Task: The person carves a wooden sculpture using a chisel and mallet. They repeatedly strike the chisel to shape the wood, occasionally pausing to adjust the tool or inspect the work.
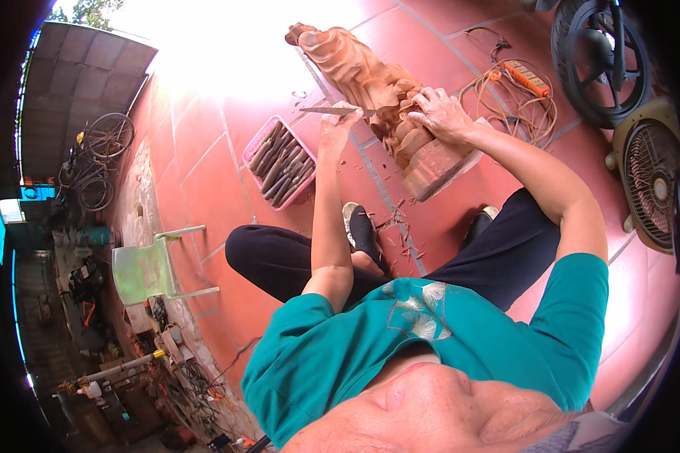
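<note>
A reddish-brown wooden carving [370, 83], a tall statue with folds cut into it, lies slanted on the floor in front of me. Its flat block base [438, 170] points toward my legs. My left hand [340, 121] is closed around a slim, dark carving tool [321, 110], held crosswise at the statue's left side. The tool's right end meets the wood or passes just in front of it; I cannot tell which. Over the lower part of the statue lies my right hand [442, 115], fingers curled onto the wood and steadying it.
A pink basket [248, 155] full of wooden-handled tools stands left of my left forearm. Wood shavings [400, 226] litter the tiles between my feet. On the right are an orange power strip [527, 78] with coiled cable, a wheel [635, 68] and a fan [650, 177]. A green chair [143, 272] stands left.
</note>
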Demonstrator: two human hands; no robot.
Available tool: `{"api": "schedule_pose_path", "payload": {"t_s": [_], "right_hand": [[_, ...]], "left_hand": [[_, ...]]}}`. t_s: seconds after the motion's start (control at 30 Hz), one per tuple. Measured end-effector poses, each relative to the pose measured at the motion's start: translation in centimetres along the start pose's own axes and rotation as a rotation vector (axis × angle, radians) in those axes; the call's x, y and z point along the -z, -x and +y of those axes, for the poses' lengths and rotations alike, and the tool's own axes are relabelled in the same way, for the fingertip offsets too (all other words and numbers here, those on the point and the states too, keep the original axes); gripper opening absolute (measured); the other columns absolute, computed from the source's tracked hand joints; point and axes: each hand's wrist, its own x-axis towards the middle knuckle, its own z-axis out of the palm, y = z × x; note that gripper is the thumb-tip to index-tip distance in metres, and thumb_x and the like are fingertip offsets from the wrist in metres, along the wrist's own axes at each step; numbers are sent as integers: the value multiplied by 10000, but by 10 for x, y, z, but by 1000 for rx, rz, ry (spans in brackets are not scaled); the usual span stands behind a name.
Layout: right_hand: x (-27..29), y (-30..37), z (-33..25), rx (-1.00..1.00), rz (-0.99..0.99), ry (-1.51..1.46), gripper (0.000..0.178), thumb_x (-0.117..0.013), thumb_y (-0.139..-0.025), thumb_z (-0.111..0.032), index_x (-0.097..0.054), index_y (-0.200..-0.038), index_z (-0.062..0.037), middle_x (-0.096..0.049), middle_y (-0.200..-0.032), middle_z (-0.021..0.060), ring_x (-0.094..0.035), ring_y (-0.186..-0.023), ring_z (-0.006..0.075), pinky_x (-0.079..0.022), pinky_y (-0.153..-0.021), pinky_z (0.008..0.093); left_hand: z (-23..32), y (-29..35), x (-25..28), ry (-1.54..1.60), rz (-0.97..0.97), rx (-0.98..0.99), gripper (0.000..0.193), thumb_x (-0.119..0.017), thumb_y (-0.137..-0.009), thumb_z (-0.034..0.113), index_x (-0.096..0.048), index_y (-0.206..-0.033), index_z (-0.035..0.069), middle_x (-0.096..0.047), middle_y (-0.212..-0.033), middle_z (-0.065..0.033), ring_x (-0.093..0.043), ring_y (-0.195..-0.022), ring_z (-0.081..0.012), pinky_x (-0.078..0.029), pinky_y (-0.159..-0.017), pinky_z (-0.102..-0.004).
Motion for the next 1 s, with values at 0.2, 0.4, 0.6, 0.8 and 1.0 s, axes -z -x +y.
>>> {"api": "schedule_pose_path", "payload": {"t_s": [0.2, 0.4, 0.6, 0.8, 1.0], "right_hand": [[2, -9, -10, 62, 7, -36, 523, -499, -987, -496, -532, -1320, -94, -529, -1284, 144, -534, -1158, 344, -501, -889, 534], [-10, -2, 4, -9, 37, -12, 542, -508, -987, -485, -515, -1359, -91, -523, -1305, 147, -530, -1163, 348, -497, -898, 544], [-8, -5, 0, -4, 26, -26, 447, -491, -997, -433, -569, -1343, -160, -508, -1299, 133, -521, -1170, 360, -515, -876, 535], [-2, -3, -2, 86, 21, 48, 407, -494, -993, -421, -600, -1319, -201, -506, -1298, 119, -524, -1161, 360, -533, -855, 521], [-4, -4, 1, 24, 20, 37, 330, -499, -994, -401, -664, -1242, -258, -501, -1302, 128, -523, -1157, 356, -537, -850, 506]], "left_hand": [[-33, -36, -6, 162, 262, -149, 68, -696, -923, 84, -673, -875, 42, -593, -763, 39, -498, -734, -47, -410, -683, -243], [-12, -6, -25, 40, 156, -80, 52, -688, -923, 70, -682, -879, 42, -600, -773, 37, -528, -770, -60, -428, -712, -252], [0, -5, 4, 46, 51, -2, 78, -726, -914, 119, -711, -930, 44, -645, -844, 26, -574, -788, -81, -455, -737, -258], [-11, -25, 4, 255, 106, 132, 141, -743, -909, 159, -723, -968, 33, -694, -889, -33, -645, -787, -145, -521, -751, -298], [-31, -18, -6, 629, 285, 201, 192, -740, -913, 184, -667, -987, 22, -700, -859, -121, -705, -778, -253, -587, -728, -369]]}}
